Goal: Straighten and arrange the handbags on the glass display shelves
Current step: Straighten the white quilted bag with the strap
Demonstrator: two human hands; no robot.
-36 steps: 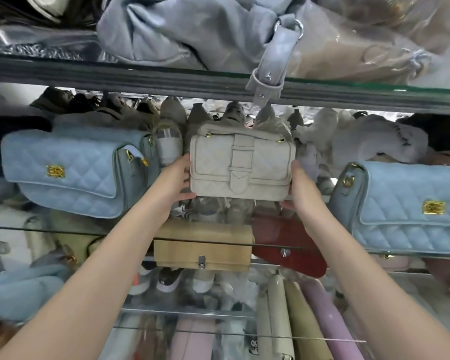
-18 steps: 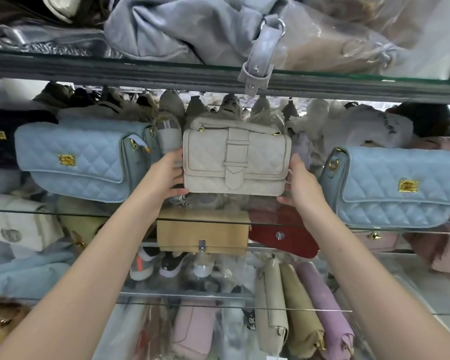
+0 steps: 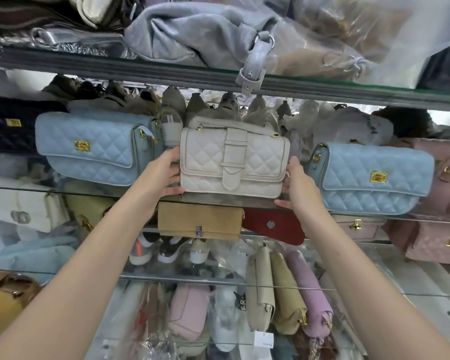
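Observation:
A cream quilted handbag (image 3: pixel 231 162) with a buckle strap stands upright on the middle glass shelf (image 3: pixel 24 189). My left hand (image 3: pixel 164 172) grips its left side, thumb under the bottom corner. My right hand (image 3: pixel 298 189) holds its right side, fingers behind the bag. A light blue quilted bag (image 3: pixel 99 146) with a gold clasp sits just to the left. A second light blue quilted bag (image 3: pixel 374 178) lies to the right, close to my right hand.
The upper shelf (image 3: pixel 140 74) carries a grey bag (image 3: pixel 205 32) whose strap hangs over the cream bag. Pink bags (image 3: pixel 442 193) fill the far right, a black bag (image 3: pixel 8 126) the far left. Below lie a tan clutch (image 3: pixel 200 224), a red bag (image 3: pixel 273 227) and several more bags.
The cream bag, held by both hands, sits slightly lower and squarer on the shelf. The view has tilted upward a little, showing more of the lower shelves.

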